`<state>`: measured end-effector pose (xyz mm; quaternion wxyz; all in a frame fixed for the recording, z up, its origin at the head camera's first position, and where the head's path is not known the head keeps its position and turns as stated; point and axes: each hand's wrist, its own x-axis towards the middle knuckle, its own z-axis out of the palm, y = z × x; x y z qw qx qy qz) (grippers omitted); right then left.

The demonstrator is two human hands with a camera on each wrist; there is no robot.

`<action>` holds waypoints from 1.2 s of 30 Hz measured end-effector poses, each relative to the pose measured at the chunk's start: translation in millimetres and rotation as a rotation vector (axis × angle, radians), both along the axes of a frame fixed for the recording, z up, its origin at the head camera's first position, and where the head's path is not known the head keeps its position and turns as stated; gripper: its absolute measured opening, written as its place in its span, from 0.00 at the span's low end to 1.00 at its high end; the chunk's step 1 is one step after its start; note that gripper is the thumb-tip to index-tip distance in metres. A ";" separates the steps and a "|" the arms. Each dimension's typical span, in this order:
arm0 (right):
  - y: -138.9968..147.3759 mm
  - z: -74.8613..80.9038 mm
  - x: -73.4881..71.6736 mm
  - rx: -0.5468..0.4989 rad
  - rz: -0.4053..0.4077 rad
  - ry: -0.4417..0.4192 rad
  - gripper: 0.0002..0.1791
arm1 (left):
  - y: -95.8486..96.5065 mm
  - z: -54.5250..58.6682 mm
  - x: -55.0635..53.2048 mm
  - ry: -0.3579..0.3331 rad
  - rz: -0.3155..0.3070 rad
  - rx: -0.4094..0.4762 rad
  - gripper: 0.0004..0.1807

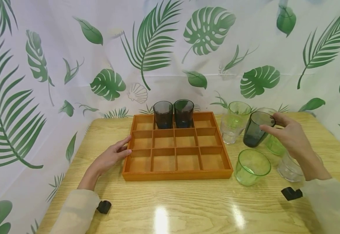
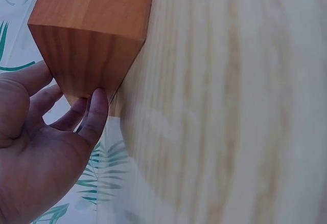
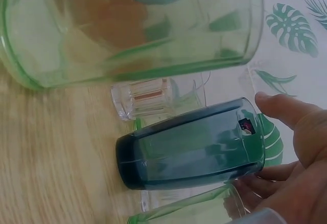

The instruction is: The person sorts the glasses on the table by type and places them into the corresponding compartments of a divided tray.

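My right hand (image 1: 294,138) pinches a dark grey glass (image 1: 255,130) near its rim, thumb on one side and fingers on the other. The glass leans, base toward the lower left; whether its base touches the table cannot be told. A small label shows near its rim in the right wrist view. My left hand (image 1: 111,156) touches the left side of a wooden compartment tray (image 1: 176,175) with loosely bent fingers. In the tray's back row, two dark grey glasses (image 1: 163,115) (image 1: 184,114) stand side by side in the middle compartments.
Right of the tray stand a green glass (image 1: 252,172) in front, a clear glass (image 1: 228,131) and another green glass (image 1: 240,107) behind. More green (image 1: 273,146) and clear glass (image 1: 288,170) stand partly behind my right hand. A leaf-patterned cloth (image 1: 164,81) hangs along the table's back.
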<state>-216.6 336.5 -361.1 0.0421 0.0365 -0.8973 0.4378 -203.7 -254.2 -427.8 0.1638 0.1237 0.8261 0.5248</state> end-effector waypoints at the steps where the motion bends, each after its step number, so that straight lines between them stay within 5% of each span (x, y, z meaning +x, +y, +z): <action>1: -0.2 -0.7 -0.9 0.006 0.004 0.001 0.47 | -0.1 0.0 -0.2 0.000 0.000 -0.001 0.38; 15: -8.7 -3.6 -10.3 0.123 -0.005 0.064 0.39 | -0.1 0.9 -1.2 0.006 -0.007 -0.006 0.38; 36: -17.2 -6.2 -9.8 0.144 -0.101 0.119 0.48 | -0.4 0.2 -1.5 -0.002 0.006 -0.015 0.37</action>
